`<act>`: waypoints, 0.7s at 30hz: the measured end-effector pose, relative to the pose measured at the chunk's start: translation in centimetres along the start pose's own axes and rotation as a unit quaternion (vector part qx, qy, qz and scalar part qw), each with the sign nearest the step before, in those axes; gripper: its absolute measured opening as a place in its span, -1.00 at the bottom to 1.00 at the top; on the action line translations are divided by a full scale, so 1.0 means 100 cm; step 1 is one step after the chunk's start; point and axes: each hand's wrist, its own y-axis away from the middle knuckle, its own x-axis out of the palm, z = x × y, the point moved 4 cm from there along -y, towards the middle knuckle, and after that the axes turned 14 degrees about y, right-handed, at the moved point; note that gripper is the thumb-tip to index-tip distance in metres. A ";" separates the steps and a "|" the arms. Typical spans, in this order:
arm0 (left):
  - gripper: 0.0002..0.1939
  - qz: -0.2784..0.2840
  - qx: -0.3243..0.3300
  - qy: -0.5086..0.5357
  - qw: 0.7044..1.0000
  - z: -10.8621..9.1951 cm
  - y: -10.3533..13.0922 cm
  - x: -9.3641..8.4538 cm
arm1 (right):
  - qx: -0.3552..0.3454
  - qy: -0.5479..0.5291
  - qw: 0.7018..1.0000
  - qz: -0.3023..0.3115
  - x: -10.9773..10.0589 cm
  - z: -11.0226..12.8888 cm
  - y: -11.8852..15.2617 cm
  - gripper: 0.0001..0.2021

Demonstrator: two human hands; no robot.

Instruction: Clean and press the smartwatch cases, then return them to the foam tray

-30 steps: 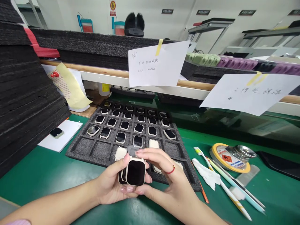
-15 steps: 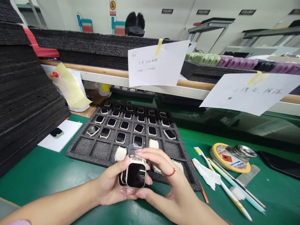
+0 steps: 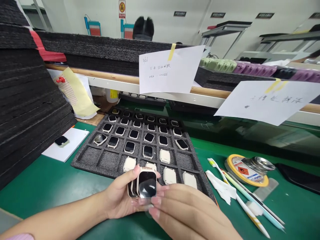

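Note:
My left hand (image 3: 122, 193) is wrapped round a small stack of watch bodies, with the front watch case (image 3: 147, 183) showing its black screen and pale cream frame. My right hand (image 3: 185, 206) is at the lower right edge of that screen. Its fingertips and thumb are pinched on a clear film (image 3: 149, 204), which is partly hidden and faint. Just behind both hands lies a black foam tray (image 3: 110, 160) whose compartments hold several watch cases. Most lie screen up, while a few in the front rows, such as a cream watch case (image 3: 165, 156), lie back up.
To the right lie a toothbrush (image 3: 252, 215), a crumpled white wipe (image 3: 222, 186), a yellow tape roll (image 3: 231, 163) and a metal-topped container (image 3: 263, 163). A watch (image 3: 61, 141) rests on a white pad (image 3: 72, 145) at left, beside stacked black foam (image 3: 30, 110). A shelf with paper notes (image 3: 170, 71) spans the back.
My right hand has moved from above the front watch down to its lower edge. The clear film, seen above the screen before, now shows at its bottom. My left hand stays nearly in place.

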 end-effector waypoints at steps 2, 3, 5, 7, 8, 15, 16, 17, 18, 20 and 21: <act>-0.60 -0.026 0.004 0.012 1.000 0.000 0.000 -0.002 | -0.097 0.065 0.993 0.009 0.006 0.006 -0.005 -0.70; -0.60 -0.037 0.006 0.020 0.999 -0.001 0.000 -0.002 | -0.115 0.101 0.988 0.014 0.008 0.007 -0.008 -0.72; -0.60 -0.053 0.009 0.038 0.998 -0.001 -0.001 -0.003 | -0.089 0.141 0.986 0.026 0.011 0.005 -0.014 -0.83; -0.62 -0.065 0.021 0.044 0.997 -0.002 -0.002 -0.003 | -0.067 0.144 0.987 0.034 0.011 0.004 -0.020 -0.91; -0.62 -0.063 0.027 0.040 0.997 -0.003 -0.003 -0.002 | -0.057 0.144 0.987 0.032 0.008 0.003 -0.023 -0.86; -0.59 -0.101 0.094 -0.067 0.988 -0.009 -0.001 -0.002 | 0.274 0.294 0.902 0.159 -0.039 -0.059 -0.006 -0.80; -0.58 -0.117 0.094 -0.087 0.985 -0.008 0.000 -0.003 | 0.354 0.343 0.841 0.225 -0.046 -0.073 0.008 -0.77; -0.57 -0.136 0.094 -0.104 0.981 -0.007 0.002 -0.004 | 0.394 0.365 0.804 0.256 -0.051 -0.083 0.022 -0.75; -0.55 -0.155 0.091 -0.119 0.976 -0.006 0.004 -0.005 | 0.421 0.377 0.779 0.273 -0.055 -0.090 0.035 -0.72; -0.51 -0.189 0.081 -0.140 0.968 -0.001 0.007 -0.008 | 0.451 0.380 0.756 0.284 -0.056 -0.099 0.061 -0.71; -0.48 -0.202 0.074 -0.146 0.966 0.001 0.008 -0.009 | 0.461 0.375 0.753 0.282 -0.054 -0.101 0.072 -0.73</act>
